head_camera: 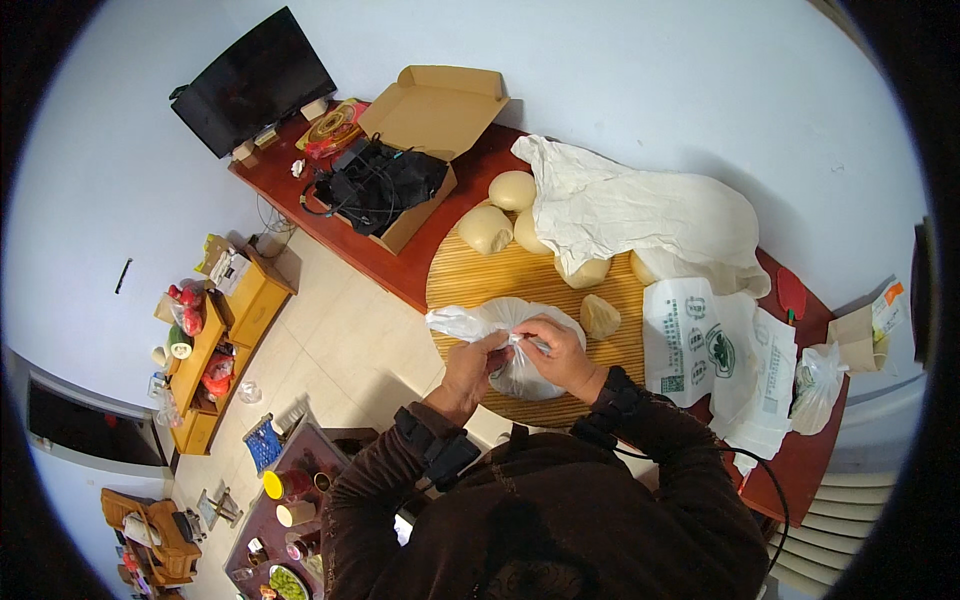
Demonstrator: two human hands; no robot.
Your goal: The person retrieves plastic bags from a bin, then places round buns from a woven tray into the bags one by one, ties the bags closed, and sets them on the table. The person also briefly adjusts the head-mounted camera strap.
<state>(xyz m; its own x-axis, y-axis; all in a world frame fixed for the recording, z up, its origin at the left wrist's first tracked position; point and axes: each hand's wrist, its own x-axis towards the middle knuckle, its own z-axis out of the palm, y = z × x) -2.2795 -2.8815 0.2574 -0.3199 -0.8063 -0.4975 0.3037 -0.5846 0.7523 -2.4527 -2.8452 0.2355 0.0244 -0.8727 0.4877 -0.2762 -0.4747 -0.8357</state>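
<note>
My left hand [471,371] and my right hand [559,356] meet at the gathered neck of a white plastic bag [526,381], the fingers of both pinching it. The full bag rests on a round slatted mat [480,277]; its loose top spreads to the left. What it holds is hidden. Just right of the bag lies a torn piece of steamed bun [599,316]. Beyond it sit several pale round buns [512,190], some partly under a white cloth [645,206]. Flat white plastic bags with green print [679,337] overlap the mat's right side.
The red table [360,251] carries an open cardboard box [435,112] with black straps and cables [375,184], and a monitor [255,79] behind. A tied plastic bag [816,390] sits at the right end. A lower table [289,442] with jars stands at the lower left.
</note>
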